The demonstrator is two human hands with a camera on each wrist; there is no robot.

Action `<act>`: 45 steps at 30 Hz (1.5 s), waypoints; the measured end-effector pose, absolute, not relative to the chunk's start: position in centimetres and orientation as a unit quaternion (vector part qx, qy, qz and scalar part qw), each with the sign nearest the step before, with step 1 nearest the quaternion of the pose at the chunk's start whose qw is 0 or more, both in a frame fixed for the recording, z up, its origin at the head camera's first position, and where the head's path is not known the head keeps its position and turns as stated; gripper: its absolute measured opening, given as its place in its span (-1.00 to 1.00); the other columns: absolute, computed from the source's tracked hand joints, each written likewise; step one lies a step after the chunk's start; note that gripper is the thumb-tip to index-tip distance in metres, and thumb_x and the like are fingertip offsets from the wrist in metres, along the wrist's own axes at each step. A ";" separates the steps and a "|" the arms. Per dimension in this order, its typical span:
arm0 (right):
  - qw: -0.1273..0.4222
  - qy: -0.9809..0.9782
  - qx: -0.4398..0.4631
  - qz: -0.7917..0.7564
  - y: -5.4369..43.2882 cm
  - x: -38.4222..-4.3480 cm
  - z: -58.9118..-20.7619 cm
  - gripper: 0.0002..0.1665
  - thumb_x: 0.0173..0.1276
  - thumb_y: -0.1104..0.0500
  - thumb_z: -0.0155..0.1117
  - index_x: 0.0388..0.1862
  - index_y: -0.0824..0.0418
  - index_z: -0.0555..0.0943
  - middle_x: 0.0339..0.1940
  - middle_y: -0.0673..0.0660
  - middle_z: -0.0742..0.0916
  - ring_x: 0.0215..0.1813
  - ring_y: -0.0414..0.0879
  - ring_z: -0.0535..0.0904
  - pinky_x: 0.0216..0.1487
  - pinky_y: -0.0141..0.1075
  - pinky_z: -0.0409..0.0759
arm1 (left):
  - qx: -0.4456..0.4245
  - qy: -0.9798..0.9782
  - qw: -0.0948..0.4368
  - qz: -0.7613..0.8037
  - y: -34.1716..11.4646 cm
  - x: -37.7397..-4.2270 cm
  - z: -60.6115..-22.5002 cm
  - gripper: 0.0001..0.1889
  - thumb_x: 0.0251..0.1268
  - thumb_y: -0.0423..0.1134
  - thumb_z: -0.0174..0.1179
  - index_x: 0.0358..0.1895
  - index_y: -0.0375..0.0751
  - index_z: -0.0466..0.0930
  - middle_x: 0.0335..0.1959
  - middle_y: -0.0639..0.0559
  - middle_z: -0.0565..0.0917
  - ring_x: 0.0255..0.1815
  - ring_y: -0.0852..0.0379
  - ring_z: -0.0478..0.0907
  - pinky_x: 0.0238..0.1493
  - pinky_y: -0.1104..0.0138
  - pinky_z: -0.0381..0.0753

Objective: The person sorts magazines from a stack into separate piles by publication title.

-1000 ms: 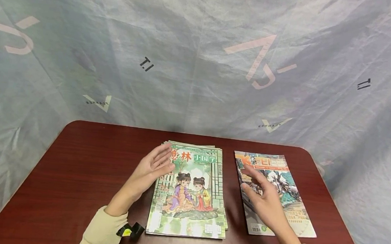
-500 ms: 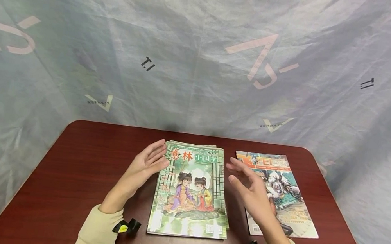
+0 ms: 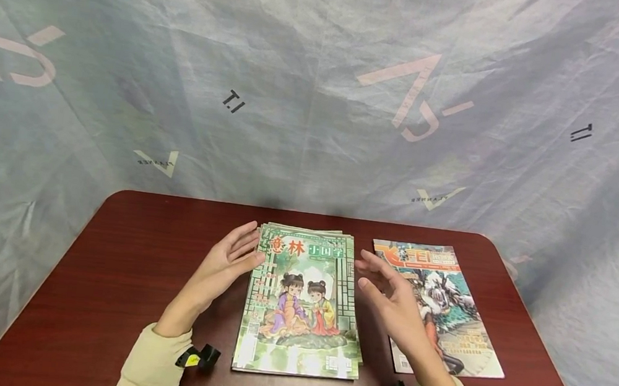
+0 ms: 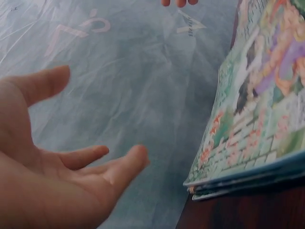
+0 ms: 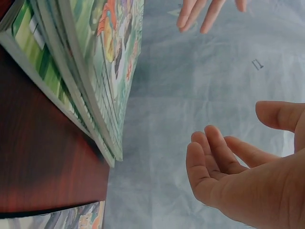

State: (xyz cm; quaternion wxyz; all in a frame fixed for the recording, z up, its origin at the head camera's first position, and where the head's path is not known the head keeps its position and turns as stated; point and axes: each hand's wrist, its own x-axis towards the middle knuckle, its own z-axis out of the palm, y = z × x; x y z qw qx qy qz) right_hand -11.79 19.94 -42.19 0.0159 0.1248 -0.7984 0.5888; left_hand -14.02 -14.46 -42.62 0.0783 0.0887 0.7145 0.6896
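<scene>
A stack of magazines point(image 3: 304, 304) lies in the middle of the table, its green top cover showing two cartoon children. In the right wrist view the edges of several magazines point(image 5: 78, 95) show, slightly out of line. My left hand point(image 3: 222, 266) hovers at the stack's left edge, palm inward and fingers extended, holding nothing. On the other side my right hand point(image 3: 393, 300) hovers between the stack and a single magazine point(image 3: 457, 313), its fingers slightly bent and nothing in them. That magazine lies tilted on the right, partly covered by the right hand and forearm.
The dark red table point(image 3: 129, 262) has rounded far corners. Behind it and at the sides hangs a grey cloth point(image 3: 308, 93) with printed letters. Each wrist wears a black strap mount, the left mount point(image 3: 198, 356) close to the stack's lower left corner.
My right hand has moved left, off the middle of the single magazine toward the stack. My left hand has shifted slightly left, away from the top cover. The magazines lie as before.
</scene>
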 end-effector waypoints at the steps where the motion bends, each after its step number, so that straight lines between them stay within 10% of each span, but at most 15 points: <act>1: 0.015 -0.799 0.124 0.589 20.0 -11.9 -42.3 -0.36 0.65 0.39 0.27 0.65 0.33 0.48 0.37 0.38 0.72 0.32 -0.22 0.66 0.28 -0.47 0.63 | 0.083 0.724 0.077 0.680 -14.5 -14.1 -42.7 -0.17 0.66 -0.31 0.26 0.81 -0.30 0.04 0.76 -0.35 0.22 0.78 -0.34 0.16 0.62 0.20 0.46; 6: -0.004 -0.794 0.102 0.599 20.5 -12.5 -43.0 -0.36 0.66 0.38 0.27 0.66 0.34 0.47 0.38 0.46 0.69 0.34 -0.11 0.68 0.30 -0.49 0.62 | 0.045 0.777 0.064 0.624 -14.7 -14.5 -43.8 -0.18 0.67 -0.19 0.31 0.80 -0.25 0.11 0.75 -0.35 0.26 0.73 -0.35 0.25 0.63 -0.21 0.42; 18: -0.050 -0.799 0.046 0.597 20.8 -13.6 -44.3 -0.35 0.66 0.39 0.29 0.66 0.40 0.43 0.36 0.49 0.67 0.34 0.26 0.64 0.20 -0.44 0.64 | 0.010 0.843 0.064 0.533 -14.7 -15.0 -46.0 -0.32 0.69 -0.19 0.29 0.68 -0.42 0.33 0.41 -0.39 0.59 0.35 -0.29 0.61 0.26 -0.08 0.71; 45: -0.162 -0.813 0.031 0.558 21.2 -14.2 -47.0 -0.23 0.56 0.36 0.41 0.65 0.49 0.38 0.08 0.31 0.64 -0.06 -0.02 0.66 -0.15 -0.22 0.76 | 0.030 0.867 0.124 0.482 -14.3 -14.6 -46.2 -0.35 0.63 -0.24 0.34 0.60 -0.52 0.41 0.20 -0.31 0.61 0.02 -0.07 0.66 -0.05 0.12 0.66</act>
